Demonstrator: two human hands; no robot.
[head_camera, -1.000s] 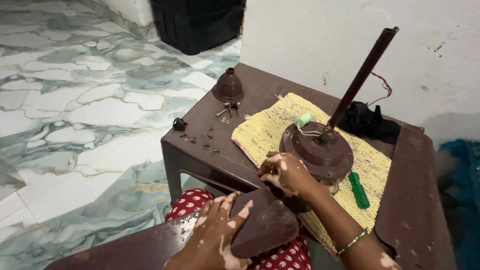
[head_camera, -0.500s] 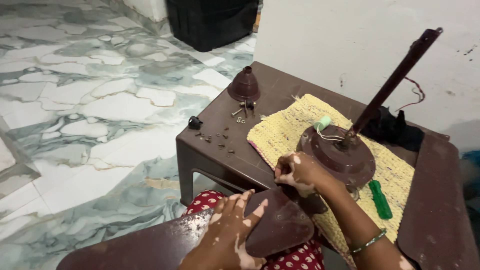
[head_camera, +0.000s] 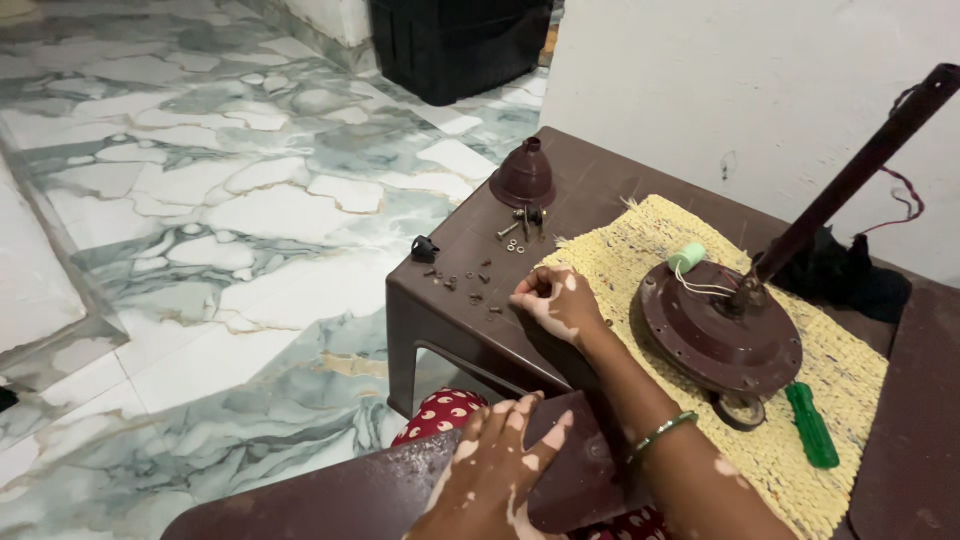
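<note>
Moved: right hand (head_camera: 553, 300) has left the round brown metal fan motor (head_camera: 722, 338) and now sits by the small dark screws (head_camera: 468, 285) on the brown plastic table (head_camera: 450, 330).
Right hand: fingers bent, tips at the screws; I cannot tell if it holds one.
Left hand (head_camera: 497, 480): flat and open, pressing the long brown fan blade (head_camera: 400, 490).
Screws: just left of the right hand.
Green screwdriver (head_camera: 812, 426): on the yellow woven mat (head_camera: 620, 250), far right of that hand.
</note>
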